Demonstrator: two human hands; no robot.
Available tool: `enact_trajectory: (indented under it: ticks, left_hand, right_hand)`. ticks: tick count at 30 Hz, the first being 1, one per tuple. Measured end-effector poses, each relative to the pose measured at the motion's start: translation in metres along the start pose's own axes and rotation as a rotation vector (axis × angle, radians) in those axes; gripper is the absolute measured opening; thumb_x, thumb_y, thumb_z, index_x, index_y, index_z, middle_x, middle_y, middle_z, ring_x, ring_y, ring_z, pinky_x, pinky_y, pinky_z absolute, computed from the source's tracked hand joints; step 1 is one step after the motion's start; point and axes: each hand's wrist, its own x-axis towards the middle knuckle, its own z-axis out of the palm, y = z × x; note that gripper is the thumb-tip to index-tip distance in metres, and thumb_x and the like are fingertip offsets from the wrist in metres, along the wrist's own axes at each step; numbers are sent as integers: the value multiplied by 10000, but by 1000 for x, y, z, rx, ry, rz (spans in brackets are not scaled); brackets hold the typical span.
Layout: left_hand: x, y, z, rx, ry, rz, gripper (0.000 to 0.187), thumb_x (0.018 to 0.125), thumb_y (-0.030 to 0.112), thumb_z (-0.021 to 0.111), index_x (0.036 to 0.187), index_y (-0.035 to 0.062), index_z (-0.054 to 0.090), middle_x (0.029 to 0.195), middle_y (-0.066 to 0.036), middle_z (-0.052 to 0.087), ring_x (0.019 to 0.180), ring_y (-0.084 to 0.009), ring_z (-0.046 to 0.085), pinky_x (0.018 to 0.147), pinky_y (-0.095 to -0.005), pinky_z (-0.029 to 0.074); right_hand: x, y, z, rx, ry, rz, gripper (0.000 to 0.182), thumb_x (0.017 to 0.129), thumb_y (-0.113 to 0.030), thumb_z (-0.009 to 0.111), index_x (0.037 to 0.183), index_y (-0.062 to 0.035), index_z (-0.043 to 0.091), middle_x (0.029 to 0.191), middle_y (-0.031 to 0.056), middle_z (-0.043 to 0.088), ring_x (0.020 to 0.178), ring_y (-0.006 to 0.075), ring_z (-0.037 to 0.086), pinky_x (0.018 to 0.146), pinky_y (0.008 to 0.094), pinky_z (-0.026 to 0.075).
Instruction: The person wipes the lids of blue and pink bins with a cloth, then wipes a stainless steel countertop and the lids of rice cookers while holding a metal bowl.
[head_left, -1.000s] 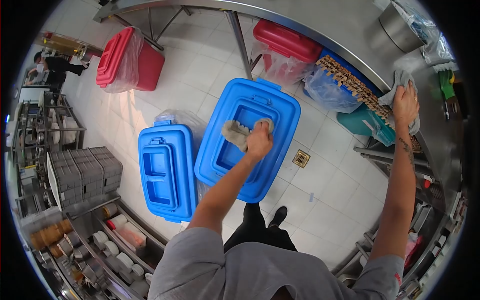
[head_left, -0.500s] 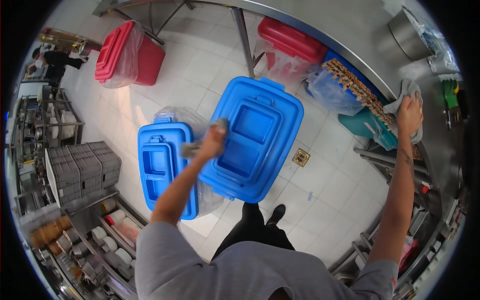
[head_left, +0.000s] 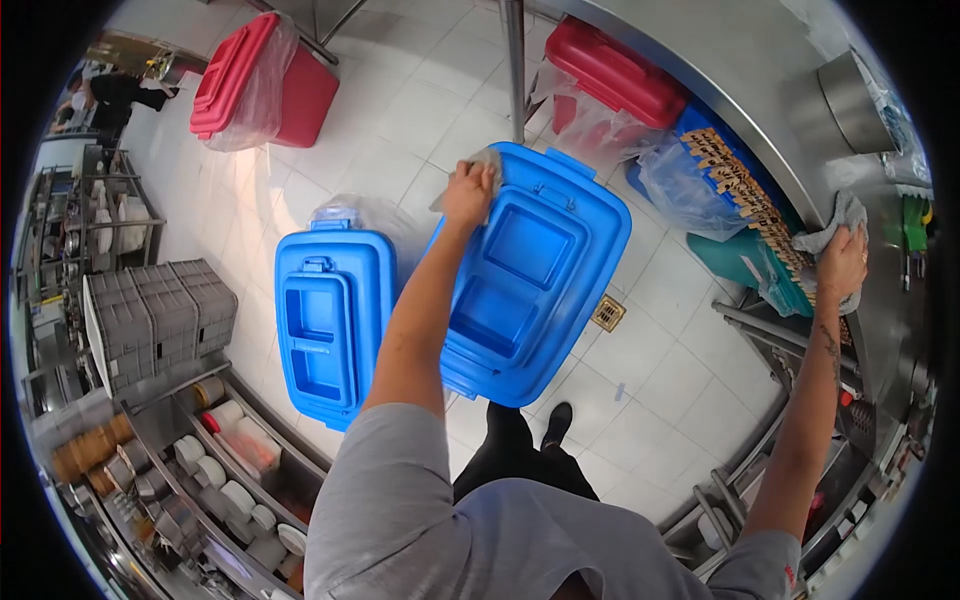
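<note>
My left hand [head_left: 469,195] grips a pale cloth [head_left: 492,160] against the far left corner of a large blue bin lid [head_left: 590,235]. That lid has two rectangular recesses and lies just in front of my feet. Out to the right, my right hand [head_left: 842,265] is closed on a grey cloth [head_left: 848,212] at the edge of the steel table [head_left: 740,95]. A second blue lid [head_left: 365,300] tops a bin on the left, with clear plastic [head_left: 375,218] showing around it.
Red lidded bins stand at the back left [head_left: 310,95] and under the table [head_left: 610,75]. Stacked grey crates [head_left: 165,315] and a shelf of bowls [head_left: 230,500] are on the left. A metal pot [head_left: 855,105] sits on the table. A person [head_left: 115,100] is far left.
My left hand has moved with its cloth from the lid's left edge up to its far left corner. My right hand keeps its cloth at the table edge. The view has shifted slightly.
</note>
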Motion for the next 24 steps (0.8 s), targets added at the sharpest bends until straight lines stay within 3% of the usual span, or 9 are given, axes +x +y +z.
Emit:
enact_trajectory:
  ticks: [6,12,15,17,18,21,22,23,24]
  left_hand:
    - [-137,-52,-62,171,-71,-189,281,920,327,439,952,89,586,1029,-129,549,867,-344,592,695,-473,476]
    - [-251,-49,-72,323,268,-431,242,903,247,466,929,18,539,942,-218,501,806,-408,548,679,-494,458]
    - [-274,-19,-40,224,433,-709,274,910,240,438,1067,19,478,974,-257,486,865,-456,523,722,-512,439]
    - [-319,15,14,237,553,-832,282,891,165,408,1070,-49,450,1034,-278,473,927,-458,488,807,-507,404]
    - [-343,37,35,151,581,-751,301,867,124,394,1053,-110,429,1063,-301,459,961,-442,469,862,-485,369]
    - [-390,138,60,-295,321,-965,395,861,165,435,1145,-99,363,1122,-346,437,1055,-466,446,918,-474,356]
    - [-402,154,64,-323,178,-821,343,862,148,442,1100,-92,383,1065,-351,443,935,-483,483,849,-517,379]
    - [-396,161,56,-417,-130,-583,305,850,137,474,1083,-50,412,1075,-336,442,963,-486,475,839,-534,385]
    - [-375,177,40,-339,40,-364,275,841,136,490,1055,-27,435,1053,-317,458,939,-473,496,800,-532,412]
  right_hand:
    - [1,-4,-3,-2,-7,-5,542,878,-400,305,1227,-51,528,1281,109,515,1175,302,470,974,401,361]
    - [-3,-16,-12,-16,-10,-7,530,883,-386,296,1218,-54,536,1286,83,518,1188,275,468,976,415,354]
    - [0,-27,-19,-77,8,-22,521,884,-385,287,1217,-75,541,1297,51,513,1194,255,469,968,433,358]
    - [-2,-16,-9,-75,54,-56,501,880,-384,279,1190,-107,558,1300,19,511,1188,241,476,951,451,371]
    - [-2,-17,-10,-68,59,-65,494,878,-383,283,1177,-108,563,1290,20,518,1176,241,485,940,453,380]
    - [-7,-20,-19,-69,63,-89,472,871,-380,297,1139,-112,578,1255,24,541,1138,241,512,902,460,407]
    - [-7,-19,-20,-79,63,-105,465,869,-380,303,1128,-112,582,1242,24,549,1123,240,521,888,464,415]
    - [-4,-19,-23,-87,72,-119,458,867,-380,309,1117,-113,586,1229,25,558,1109,240,530,874,467,424]
    - [-2,-19,-24,-84,83,-121,454,866,-381,314,1116,-116,587,1223,22,561,1104,238,534,867,467,427]
